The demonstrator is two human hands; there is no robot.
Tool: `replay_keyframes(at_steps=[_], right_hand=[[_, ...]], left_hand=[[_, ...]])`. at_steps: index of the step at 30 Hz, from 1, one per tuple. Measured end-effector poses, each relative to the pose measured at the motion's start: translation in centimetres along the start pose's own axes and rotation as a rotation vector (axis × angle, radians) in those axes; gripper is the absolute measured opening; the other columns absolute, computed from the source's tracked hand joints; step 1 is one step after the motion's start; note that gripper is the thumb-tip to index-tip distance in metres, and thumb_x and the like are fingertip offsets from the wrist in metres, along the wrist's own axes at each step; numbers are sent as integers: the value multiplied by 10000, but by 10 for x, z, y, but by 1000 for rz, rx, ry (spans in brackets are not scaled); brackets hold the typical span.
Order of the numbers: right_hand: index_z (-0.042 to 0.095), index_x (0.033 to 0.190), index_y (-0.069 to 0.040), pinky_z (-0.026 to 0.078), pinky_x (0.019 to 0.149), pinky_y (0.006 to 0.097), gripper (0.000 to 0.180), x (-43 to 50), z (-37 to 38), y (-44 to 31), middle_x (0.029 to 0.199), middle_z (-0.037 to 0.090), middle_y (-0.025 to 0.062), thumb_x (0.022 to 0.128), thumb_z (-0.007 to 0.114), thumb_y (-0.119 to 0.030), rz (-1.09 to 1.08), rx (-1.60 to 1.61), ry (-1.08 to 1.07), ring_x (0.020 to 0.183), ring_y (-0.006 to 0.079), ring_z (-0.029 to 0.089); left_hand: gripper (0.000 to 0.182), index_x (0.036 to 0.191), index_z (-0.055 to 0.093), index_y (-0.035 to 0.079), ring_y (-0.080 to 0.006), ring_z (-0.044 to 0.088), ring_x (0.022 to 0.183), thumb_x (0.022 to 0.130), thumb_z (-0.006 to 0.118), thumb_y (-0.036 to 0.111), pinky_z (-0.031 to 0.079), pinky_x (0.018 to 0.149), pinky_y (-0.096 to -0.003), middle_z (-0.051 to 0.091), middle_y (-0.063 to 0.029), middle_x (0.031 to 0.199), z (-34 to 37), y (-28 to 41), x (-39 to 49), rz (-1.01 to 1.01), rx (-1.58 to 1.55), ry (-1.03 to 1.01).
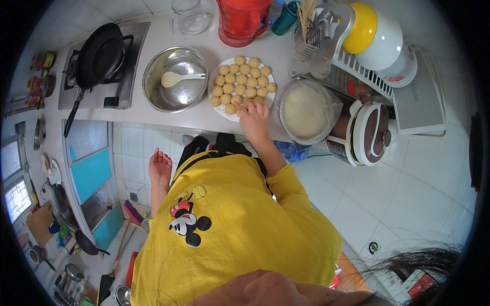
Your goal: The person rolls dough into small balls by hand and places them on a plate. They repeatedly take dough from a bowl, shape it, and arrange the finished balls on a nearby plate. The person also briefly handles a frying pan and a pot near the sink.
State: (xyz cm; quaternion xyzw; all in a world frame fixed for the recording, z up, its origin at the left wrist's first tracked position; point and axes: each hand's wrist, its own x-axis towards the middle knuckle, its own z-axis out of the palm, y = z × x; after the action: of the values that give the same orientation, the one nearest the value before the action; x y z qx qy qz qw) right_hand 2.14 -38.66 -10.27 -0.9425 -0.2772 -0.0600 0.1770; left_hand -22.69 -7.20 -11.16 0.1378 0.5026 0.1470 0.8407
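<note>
Rows of round beige dough balls (241, 79) cover a white plate (226, 114) on the counter before me. My right hand (254, 116) reaches over the plate's near right edge, its fingertips on or just above the balls there; whether one is pinched is hidden by the fingers. Beside my body, below the counter's edge, my left hand (160, 166) hangs palm up with fingers slightly curled and holds nothing. Left of the plate stands a steel bowl (147, 93) with a white rice paddle (174, 78) in it. To the right is a bowl of pale dough (306, 111) under clear plastic.
A black wok (101, 55) sits on the gas stove (132, 88) at the left. Behind the plate stand a red pitcher (241, 23) and a glass jug (191, 21). A dish rack (363, 74) with bowls and a rice cooker (369, 134) are at the right.
</note>
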Motion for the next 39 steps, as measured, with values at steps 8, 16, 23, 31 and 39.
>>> replay_keyframes(at_steps=[8, 16, 23, 31, 39], right_hand=[[682, 1321, -198, 286, 1135, 542, 514, -19, 0, -18, 1249, 590, 86, 811, 680, -130, 135, 25, -122, 1300, 301, 456], [752, 1113, -109, 264, 1162, 569, 291, 0, -3, 27, 1461, 574, 35, 846, 640, -139, 104, -30, -12, 1402, 323, 415], [765, 1132, -130, 237, 1184, 585, 287, 33, 2, 56, 1471, 588, 6, 899, 603, -179, 61, -48, -6, 1445, 330, 389], [769, 1150, -194, 188, 1215, 577, 304, 68, 7, 95, 1462, 600, -23, 947, 544, -178, 71, -91, -115, 1472, 325, 372], [762, 1183, -222, 171, 1224, 582, 324, 75, -10, 119, 1480, 588, -15, 975, 515, -202, 118, -131, -100, 1490, 319, 352]], left_hand=[[223, 1195, 645, 62, -170, 633, 839, 1009, 544, 132, 542, 776, -310, 675, -18, 915, 4, 1, 5, -12, 27, -18], [233, 1196, 648, 58, -173, 628, 837, 1008, 530, 129, 543, 777, -314, 674, -24, 924, 2, 1, 6, -16, 44, -18], [226, 1190, 643, 60, -170, 626, 835, 1009, 529, 128, 545, 773, -312, 673, -24, 924, 1, 1, 3, -26, 38, -44], [224, 1182, 643, 63, -172, 630, 839, 1004, 525, 127, 549, 779, -312, 672, -22, 935, 1, -1, 0, -3, 17, -14], [234, 1193, 640, 61, -173, 629, 838, 1005, 522, 134, 544, 778, -312, 672, -19, 939, -5, -2, 3, 0, 18, -17]])
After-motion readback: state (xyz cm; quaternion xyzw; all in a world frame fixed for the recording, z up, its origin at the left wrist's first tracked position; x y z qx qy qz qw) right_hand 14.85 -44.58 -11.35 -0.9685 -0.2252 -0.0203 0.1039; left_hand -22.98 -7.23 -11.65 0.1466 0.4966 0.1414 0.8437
